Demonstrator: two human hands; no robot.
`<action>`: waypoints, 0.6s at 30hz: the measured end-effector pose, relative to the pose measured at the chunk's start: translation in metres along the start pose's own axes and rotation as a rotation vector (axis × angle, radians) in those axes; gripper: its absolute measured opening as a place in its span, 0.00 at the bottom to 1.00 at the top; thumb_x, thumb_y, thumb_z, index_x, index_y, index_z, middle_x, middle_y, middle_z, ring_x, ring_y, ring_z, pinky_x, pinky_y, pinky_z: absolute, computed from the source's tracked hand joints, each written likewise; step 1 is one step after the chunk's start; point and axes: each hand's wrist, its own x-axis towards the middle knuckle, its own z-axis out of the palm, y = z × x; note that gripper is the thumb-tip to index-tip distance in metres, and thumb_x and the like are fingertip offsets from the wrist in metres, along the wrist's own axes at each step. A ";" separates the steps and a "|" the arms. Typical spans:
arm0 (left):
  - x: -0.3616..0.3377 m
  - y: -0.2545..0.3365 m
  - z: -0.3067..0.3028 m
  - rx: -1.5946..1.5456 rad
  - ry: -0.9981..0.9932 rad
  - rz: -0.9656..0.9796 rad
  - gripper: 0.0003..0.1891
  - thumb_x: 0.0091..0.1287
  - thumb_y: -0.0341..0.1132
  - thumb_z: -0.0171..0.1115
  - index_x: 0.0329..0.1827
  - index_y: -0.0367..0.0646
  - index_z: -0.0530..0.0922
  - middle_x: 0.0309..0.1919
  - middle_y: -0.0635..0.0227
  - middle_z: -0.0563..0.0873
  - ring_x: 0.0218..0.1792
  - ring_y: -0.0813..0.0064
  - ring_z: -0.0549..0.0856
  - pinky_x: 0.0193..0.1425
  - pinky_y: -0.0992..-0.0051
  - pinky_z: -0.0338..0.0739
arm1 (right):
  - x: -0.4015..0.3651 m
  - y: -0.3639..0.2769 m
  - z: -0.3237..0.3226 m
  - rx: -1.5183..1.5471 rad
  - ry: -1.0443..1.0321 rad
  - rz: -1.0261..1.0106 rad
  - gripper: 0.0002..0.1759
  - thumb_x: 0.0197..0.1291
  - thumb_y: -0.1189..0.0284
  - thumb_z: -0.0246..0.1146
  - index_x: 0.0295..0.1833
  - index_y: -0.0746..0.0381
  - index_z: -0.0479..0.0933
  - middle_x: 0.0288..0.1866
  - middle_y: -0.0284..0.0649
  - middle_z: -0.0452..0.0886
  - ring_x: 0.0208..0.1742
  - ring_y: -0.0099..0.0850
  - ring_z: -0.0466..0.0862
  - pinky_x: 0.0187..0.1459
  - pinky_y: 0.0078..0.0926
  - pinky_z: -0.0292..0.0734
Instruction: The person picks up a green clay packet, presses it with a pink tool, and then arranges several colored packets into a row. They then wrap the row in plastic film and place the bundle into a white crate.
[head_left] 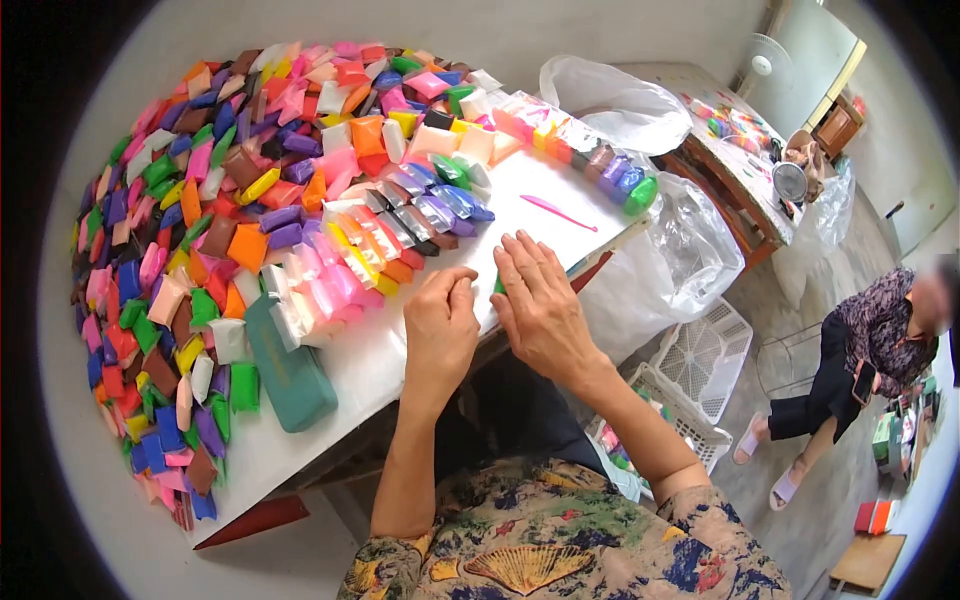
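Observation:
My left hand is curled, thumb and fingers pressed together, above the table's front edge; whatever it may hold is hidden. Beside it, my right hand has its fingers stretched out, back upward. A bit of something green shows at its inner edge, mostly covered by the hand. Just beyond my hands lie rows of clear-wrapped, coloured clay-like packets, in pink, yellow, red, black and purple. A pink plastic modelling tool rests on the white tabletop past my right hand.
A big heap of small coloured packets covers the table's left and back. A green case lies before it. Another packet row lines the back right. Plastic bags and white baskets stand right, where a person sits.

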 end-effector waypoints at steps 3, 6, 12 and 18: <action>-0.005 0.016 -0.007 -0.227 -0.057 -0.193 0.09 0.72 0.26 0.54 0.45 0.30 0.82 0.34 0.60 0.84 0.25 0.75 0.81 0.31 0.74 0.76 | -0.002 0.002 0.003 -0.012 -0.034 0.015 0.29 0.62 0.74 0.63 0.67 0.74 0.68 0.70 0.59 0.70 0.74 0.53 0.68 0.73 0.49 0.61; -0.006 0.012 -0.005 -0.210 -0.050 -0.133 0.08 0.73 0.26 0.55 0.45 0.31 0.82 0.34 0.65 0.83 0.22 0.83 0.78 0.27 0.78 0.73 | -0.004 0.006 0.004 -0.021 -0.033 -0.023 0.30 0.61 0.71 0.65 0.65 0.75 0.69 0.69 0.60 0.70 0.72 0.55 0.68 0.73 0.50 0.62; -0.006 0.013 -0.007 -0.213 -0.063 -0.099 0.08 0.73 0.27 0.55 0.44 0.31 0.82 0.34 0.65 0.83 0.22 0.83 0.78 0.27 0.79 0.73 | -0.004 0.011 -0.004 0.010 -0.085 -0.056 0.33 0.59 0.69 0.68 0.66 0.74 0.68 0.70 0.60 0.69 0.72 0.54 0.69 0.72 0.50 0.62; -0.009 0.011 -0.003 0.127 0.062 0.257 0.09 0.69 0.24 0.56 0.49 0.31 0.80 0.42 0.57 0.84 0.39 0.61 0.84 0.44 0.64 0.79 | 0.003 0.029 -0.013 0.085 -0.070 -0.059 0.28 0.58 0.75 0.67 0.65 0.69 0.71 0.65 0.57 0.73 0.65 0.54 0.74 0.67 0.45 0.69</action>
